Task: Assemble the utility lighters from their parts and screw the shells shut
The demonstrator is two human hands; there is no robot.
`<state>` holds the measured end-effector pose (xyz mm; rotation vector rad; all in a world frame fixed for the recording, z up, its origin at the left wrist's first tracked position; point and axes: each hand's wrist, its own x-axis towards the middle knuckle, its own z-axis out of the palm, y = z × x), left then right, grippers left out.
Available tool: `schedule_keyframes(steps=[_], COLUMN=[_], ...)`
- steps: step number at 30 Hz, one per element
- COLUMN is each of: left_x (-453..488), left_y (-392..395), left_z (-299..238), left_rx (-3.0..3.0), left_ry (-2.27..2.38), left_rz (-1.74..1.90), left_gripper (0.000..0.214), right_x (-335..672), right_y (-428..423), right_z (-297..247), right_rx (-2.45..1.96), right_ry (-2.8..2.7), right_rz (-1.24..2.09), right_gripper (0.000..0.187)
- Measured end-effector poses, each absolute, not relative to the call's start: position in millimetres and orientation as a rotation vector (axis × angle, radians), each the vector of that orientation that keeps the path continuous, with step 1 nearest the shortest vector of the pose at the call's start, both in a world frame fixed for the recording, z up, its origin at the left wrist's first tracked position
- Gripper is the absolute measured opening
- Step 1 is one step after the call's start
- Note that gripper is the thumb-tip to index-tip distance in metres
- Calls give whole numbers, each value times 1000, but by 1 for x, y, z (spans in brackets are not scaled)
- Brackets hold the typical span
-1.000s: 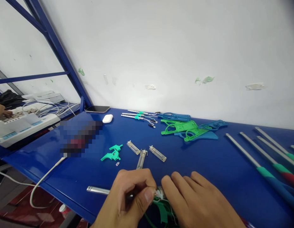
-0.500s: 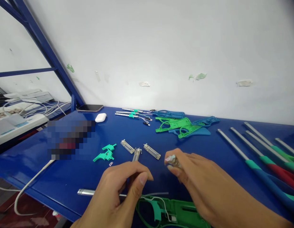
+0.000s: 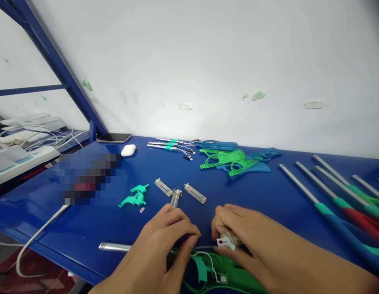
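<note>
The head camera showed both of the person's hands at a green lighter handle shell point(image 3: 236, 271), which lay on a blue table point(image 3: 116, 218). The right hand point(image 3: 253, 239), over the shell's right part, was closed round a clear tank point(image 3: 232, 237), its body mostly hidden by the fingers; a pale frame-shaped clip point(image 3: 221, 242) stuck out at the exposed end. The left hand point(image 3: 166, 247) was bent over the shell's left end with thumb and forefinger drawn near each other; whether they pinched anything could not be told.

Inside the shell sat a teal trigger point(image 3: 201, 269) and a white wire point(image 3: 211, 260). A metal tube point(image 3: 114, 246) pointed out left of the shell, its inner end covered by the left hand.

Beyond the shell lay three clear tanks, one point(image 3: 195, 193) apart from the other two. Farther left of the shell were loose teal trigger parts point(image 3: 139, 198), a small pale clip point(image 3: 142, 210) just beside them. Well beyond the shell, wired metal rods point(image 3: 161, 146) lay near overlapping green and blue handle shells point(image 3: 224, 159). To the shell's right were long-nosed lighters point(image 3: 336, 218).
</note>
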<state>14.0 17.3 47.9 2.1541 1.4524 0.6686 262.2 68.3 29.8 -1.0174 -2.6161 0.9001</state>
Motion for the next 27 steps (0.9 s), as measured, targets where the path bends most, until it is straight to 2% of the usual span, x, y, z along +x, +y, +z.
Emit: schedule_keyframes(steps=[6,11,15,19,22,25,27], left_x=[12,11,11,10,11,13,14], left_y=[20,20,21,21,20,19,18], left_z=[42,42,41,38,39,42,43], left_rx=[2202,2222,2231,2310,2345,2303,2273], left_ry=[1360,1325,1349,1360,1367,1386,1388], left_rz=[628,618,617,735,786,761,800], left_gripper=[22,25,24,26,31,26,21], right_x=[258,254,256,270,279,274,267], right_y=[68,65,63,61,64,73,78], right_z=[42,55,54,41,37,46,55], right_rx=[-1089,-1127,-1249,-1113,-955,-870,-935], right_ry=[-2538,-2497,-2470,-2532,-2579,-2632,-2616], right_rz=[1021,1004,837,488,394,459,693], right_gripper=[26,20,9,22,29,26,21])
